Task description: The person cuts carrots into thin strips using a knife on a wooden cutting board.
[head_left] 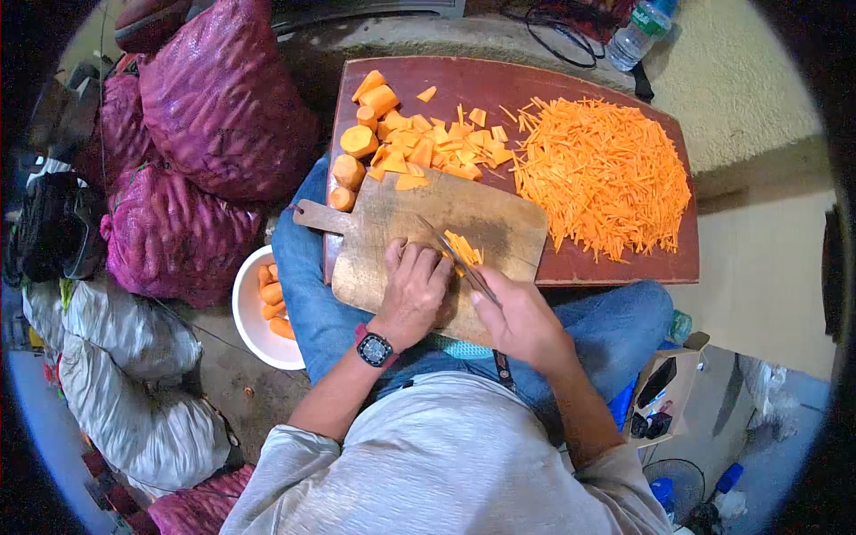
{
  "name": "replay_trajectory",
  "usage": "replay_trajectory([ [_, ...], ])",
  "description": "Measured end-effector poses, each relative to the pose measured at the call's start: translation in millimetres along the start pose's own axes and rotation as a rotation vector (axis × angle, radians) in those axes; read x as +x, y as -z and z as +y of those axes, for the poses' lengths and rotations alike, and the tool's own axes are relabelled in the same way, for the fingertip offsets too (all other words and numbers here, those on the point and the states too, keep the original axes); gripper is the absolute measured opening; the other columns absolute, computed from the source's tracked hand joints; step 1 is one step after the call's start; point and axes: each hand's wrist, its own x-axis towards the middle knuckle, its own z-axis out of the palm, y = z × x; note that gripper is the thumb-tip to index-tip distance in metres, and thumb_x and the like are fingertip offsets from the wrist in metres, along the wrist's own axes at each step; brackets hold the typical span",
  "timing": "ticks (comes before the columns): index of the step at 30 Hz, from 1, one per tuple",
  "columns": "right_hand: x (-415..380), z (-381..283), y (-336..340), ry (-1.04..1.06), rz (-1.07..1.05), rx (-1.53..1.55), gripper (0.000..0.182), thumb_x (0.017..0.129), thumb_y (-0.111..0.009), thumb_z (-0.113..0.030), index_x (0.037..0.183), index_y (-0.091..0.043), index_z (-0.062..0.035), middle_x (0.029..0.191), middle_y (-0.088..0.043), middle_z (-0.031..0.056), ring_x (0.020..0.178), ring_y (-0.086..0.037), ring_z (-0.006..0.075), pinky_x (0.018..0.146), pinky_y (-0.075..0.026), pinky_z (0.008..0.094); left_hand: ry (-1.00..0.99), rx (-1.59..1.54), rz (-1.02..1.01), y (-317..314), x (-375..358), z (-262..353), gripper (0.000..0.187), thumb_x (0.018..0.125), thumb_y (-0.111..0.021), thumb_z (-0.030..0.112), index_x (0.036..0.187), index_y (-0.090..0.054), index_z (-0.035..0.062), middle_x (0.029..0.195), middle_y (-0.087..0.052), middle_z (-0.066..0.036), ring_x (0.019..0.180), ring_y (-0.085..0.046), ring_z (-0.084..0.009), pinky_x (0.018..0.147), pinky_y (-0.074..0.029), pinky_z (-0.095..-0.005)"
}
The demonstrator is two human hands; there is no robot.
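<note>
A wooden cutting board (374, 259) with a short handle lies across my lap and the edge of the red table. My right hand (522, 321) is closed around the handle of a knife (459, 256), its blade resting on the board and angled up to the left. Beside the blade, my left hand (417, 285) is curled with bent fingertips pressed down on carrot slices, which are mostly hidden under the fingers. Freshly cut carrot strips (464, 248) lie just right of the blade.
On the red table (481, 80) are a big heap of carrot shreds (602, 178), flat carrot slices (432, 143) and thick carrot chunks (358, 141). A white bowl (245, 312) of carrots stands on the floor at left, near full pink mesh sacks (223, 98). A water bottle (637, 36) is behind.
</note>
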Motion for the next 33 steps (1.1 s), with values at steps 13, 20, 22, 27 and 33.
replay_trajectory([
  [13,6.1,-17.7,17.2,-0.122,-0.091,-0.011,0.030,0.105,-0.064,-0.014,0.130,-0.062,0.0026,0.089,-0.067,0.0296,0.083,-0.070,0.0462,0.074,-0.054,0.0517,0.015,-0.065,0.028,0.0,0.6,-0.4,0.045,0.072,-0.077,0.012,0.114,-0.069,0.0006,0.106,-0.062,-0.014,0.115,-0.061,-0.0348,0.116,-0.036,-0.0588],
  [20,10.6,-8.2,6.2,-0.129,-0.124,-0.059,0.028,0.106,-0.064,-0.016,0.127,-0.061,0.0019,0.095,-0.071,0.0320,0.092,-0.071,0.0541,0.078,-0.055,0.0584,-0.003,-0.052,0.051,-5.2,-2.9,-3.3,0.048,0.070,-0.078,0.013,0.116,-0.070,-0.0004,0.107,-0.062,-0.014,0.116,-0.061,-0.0351,0.117,-0.036,-0.0601],
  [22,8.7,-11.3,12.3,-0.089,-0.106,-0.040,0.028,0.106,-0.064,-0.016,0.127,-0.061,0.0022,0.096,-0.071,0.0323,0.093,-0.071,0.0545,0.077,-0.055,0.0585,0.002,-0.066,0.038,0.5,-0.6,0.0,0.045,0.072,-0.077,0.013,0.115,-0.070,-0.0009,0.107,-0.062,-0.014,0.116,-0.061,-0.0349,0.117,-0.036,-0.0603],
  [27,0.8,-6.4,8.2,-0.096,-0.087,0.023,0.028,0.105,-0.064,-0.016,0.126,-0.061,0.0031,0.097,-0.071,0.0334,0.093,-0.070,0.0557,0.077,-0.055,0.0583,0.014,-0.067,0.036,-1.3,-1.8,0.6,0.037,0.079,-0.071,0.011,0.114,-0.070,-0.0010,0.105,-0.062,-0.014,0.115,-0.062,-0.0343,0.117,-0.036,-0.0605],
  [33,9.3,-8.6,9.5,-0.021,-0.068,-0.008,0.028,0.106,-0.064,-0.012,0.130,-0.064,0.0030,0.082,-0.064,0.0270,0.074,-0.068,0.0429,0.071,-0.053,0.0485,0.023,-0.071,0.074,-2.3,-3.0,-1.8,0.034,0.082,-0.068,0.013,0.113,-0.071,-0.0002,0.106,-0.064,-0.014,0.115,-0.063,-0.0332,0.117,-0.035,-0.0601],
])
